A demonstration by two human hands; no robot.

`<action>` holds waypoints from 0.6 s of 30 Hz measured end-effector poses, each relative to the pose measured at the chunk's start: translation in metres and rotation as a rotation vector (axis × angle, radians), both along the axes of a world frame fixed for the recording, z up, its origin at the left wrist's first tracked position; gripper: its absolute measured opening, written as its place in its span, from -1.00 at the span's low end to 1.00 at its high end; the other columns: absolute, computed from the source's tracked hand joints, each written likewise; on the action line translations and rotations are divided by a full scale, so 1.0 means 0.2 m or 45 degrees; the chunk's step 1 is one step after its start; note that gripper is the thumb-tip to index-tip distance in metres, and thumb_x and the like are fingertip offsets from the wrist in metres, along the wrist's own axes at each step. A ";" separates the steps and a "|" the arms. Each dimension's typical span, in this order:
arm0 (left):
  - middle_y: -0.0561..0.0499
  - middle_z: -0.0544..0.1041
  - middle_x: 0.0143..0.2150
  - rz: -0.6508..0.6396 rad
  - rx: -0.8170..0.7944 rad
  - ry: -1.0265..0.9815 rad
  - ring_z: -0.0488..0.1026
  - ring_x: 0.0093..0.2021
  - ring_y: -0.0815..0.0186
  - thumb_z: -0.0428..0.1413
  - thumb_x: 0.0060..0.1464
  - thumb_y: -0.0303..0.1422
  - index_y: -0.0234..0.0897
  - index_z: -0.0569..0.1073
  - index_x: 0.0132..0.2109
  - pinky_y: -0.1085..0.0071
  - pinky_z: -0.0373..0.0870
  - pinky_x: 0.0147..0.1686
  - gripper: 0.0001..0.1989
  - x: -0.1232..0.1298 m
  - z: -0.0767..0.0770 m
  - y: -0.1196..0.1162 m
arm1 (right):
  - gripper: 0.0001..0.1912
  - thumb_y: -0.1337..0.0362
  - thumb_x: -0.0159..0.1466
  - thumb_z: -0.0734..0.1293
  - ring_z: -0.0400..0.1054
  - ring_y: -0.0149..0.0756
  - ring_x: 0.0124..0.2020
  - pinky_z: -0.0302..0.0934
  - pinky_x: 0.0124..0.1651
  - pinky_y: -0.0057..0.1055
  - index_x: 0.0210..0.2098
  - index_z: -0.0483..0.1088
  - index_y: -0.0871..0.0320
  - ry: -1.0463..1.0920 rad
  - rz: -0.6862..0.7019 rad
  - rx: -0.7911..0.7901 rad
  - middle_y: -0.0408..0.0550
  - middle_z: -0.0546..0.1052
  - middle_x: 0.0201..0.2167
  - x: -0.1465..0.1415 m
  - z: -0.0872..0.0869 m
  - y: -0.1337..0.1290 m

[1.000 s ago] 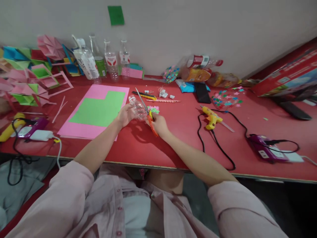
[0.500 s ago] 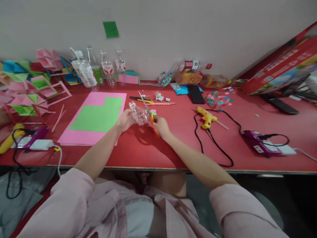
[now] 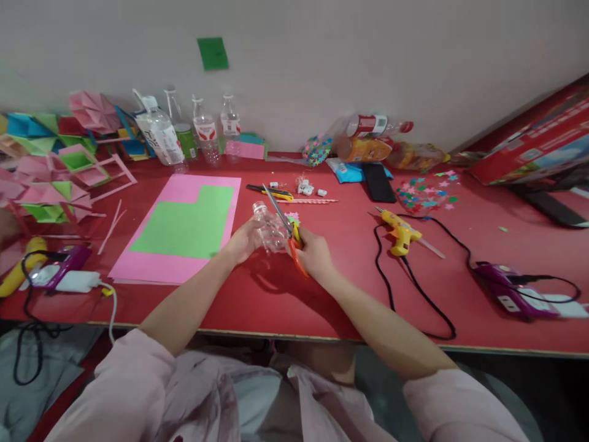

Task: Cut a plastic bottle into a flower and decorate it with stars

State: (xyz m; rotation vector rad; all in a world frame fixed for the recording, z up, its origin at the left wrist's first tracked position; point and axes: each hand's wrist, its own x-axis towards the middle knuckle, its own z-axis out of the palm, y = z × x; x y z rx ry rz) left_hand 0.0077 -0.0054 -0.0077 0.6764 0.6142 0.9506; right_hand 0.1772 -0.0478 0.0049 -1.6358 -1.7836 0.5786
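Observation:
My left hand (image 3: pixel 243 241) is closed around a clear plastic bottle top (image 3: pixel 271 232), its threaded neck pointing up and away from me. In my right hand (image 3: pixel 316 253) is a pair of scissors (image 3: pixel 294 240) with orange and yellow handles. The blades stand apart from each other a little and point away from me, right beside the bottle piece. Whether they touch the plastic I cannot tell. Small pink and green paper stars (image 3: pixel 293 217) lie behind the scissors. A yellow utility knife (image 3: pixel 276 193) and a striped straw (image 3: pixel 308 201) lie farther back.
Pink and green paper sheets (image 3: pixel 181 228) lie to the left. A yellow glue gun (image 3: pixel 399 232) with its black cord lies right, near a purple power strip (image 3: pixel 515 293). Several bottles (image 3: pixel 207 132) and a phone (image 3: pixel 378 182) are along the back; folded-paper models (image 3: pixel 55 184) crowd the left.
The camera view has shifted, so the table's contents appear a little lower, with those on the right also farther right. Both hands keep their holds on the bottle top and scissors.

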 end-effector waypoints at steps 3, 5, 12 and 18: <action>-0.09 0.57 -0.28 -0.031 -0.052 -0.094 0.53 -0.14 0.10 0.01 -0.09 -0.34 -0.28 0.40 -0.22 0.12 0.44 -0.11 -0.76 -0.01 0.00 0.00 | -0.71 0.06 0.05 0.23 -0.02 -0.44 -0.59 -0.14 -0.49 -0.47 -0.58 0.06 0.07 0.017 0.032 0.069 -0.25 0.15 -0.67 -0.02 -0.01 -0.02; -0.11 0.57 -0.23 -0.024 -0.060 -0.103 0.51 -0.09 0.10 0.00 -0.10 -0.35 -0.28 0.41 -0.20 0.12 0.42 -0.06 -0.73 -0.01 0.00 0.00 | -0.76 0.11 0.05 0.22 -0.01 -0.44 -0.60 -0.13 -0.50 -0.47 -0.56 0.07 0.07 0.033 0.048 0.098 -0.25 0.15 -0.68 -0.02 -0.02 -0.02; 0.05 0.51 -0.08 0.314 0.215 0.198 0.44 -0.02 0.30 0.13 -0.18 -0.51 -0.17 0.39 -0.10 0.35 0.31 0.02 -0.59 0.00 0.00 -0.01 | -0.78 0.13 0.08 0.22 0.05 -0.36 -0.58 -0.15 -0.46 -0.40 -0.57 0.10 0.07 -0.230 -0.086 0.346 -0.15 0.21 -0.65 0.10 0.06 0.04; -0.04 0.52 -0.19 0.159 0.125 0.214 0.48 -0.19 0.26 0.08 0.04 -0.21 -0.24 0.42 -0.14 0.34 0.39 -0.18 -0.73 0.02 -0.01 -0.03 | -0.67 0.07 0.23 0.12 0.10 -0.32 -0.57 -0.05 -0.43 -0.36 -0.60 0.11 0.06 -0.546 0.186 0.548 -0.11 0.26 -0.68 0.13 0.04 0.04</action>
